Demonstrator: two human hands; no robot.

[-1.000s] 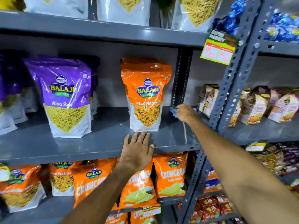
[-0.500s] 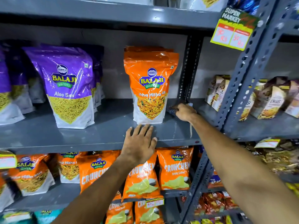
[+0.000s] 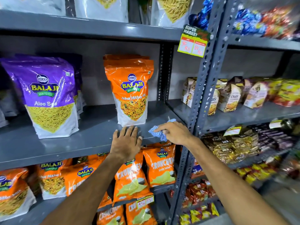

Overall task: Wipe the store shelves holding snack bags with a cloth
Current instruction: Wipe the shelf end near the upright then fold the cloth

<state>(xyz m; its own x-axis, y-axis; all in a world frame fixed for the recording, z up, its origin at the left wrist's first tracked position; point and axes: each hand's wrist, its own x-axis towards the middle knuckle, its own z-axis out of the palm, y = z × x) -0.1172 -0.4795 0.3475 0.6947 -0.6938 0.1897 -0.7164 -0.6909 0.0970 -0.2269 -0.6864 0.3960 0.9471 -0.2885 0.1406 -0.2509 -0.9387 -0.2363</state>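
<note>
A grey metal shelf (image 3: 90,135) holds a purple Aloo Sev bag (image 3: 48,96) on the left and an orange Mitha Mix bag (image 3: 131,91) in the middle. My right hand (image 3: 175,133) presses a crumpled light blue cloth (image 3: 156,129) onto the shelf's front right corner, just right of the orange bag. My left hand (image 3: 126,142) lies flat on the shelf's front edge, fingers spread, directly below the orange bag and holding nothing. The two hands are almost touching.
A perforated grey upright post (image 3: 206,82) stands right of the cloth, with a yellow price tag (image 3: 193,41) hanging on it. Orange chip bags (image 3: 159,166) fill the shelf below. Brown biscuit packs (image 3: 230,96) sit on the neighbouring rack. More bags stand on the shelf above.
My right hand has pulled the cloth from the back of the shelf beside the orange bag forward to the front edge. My left hand has stayed on the edge.
</note>
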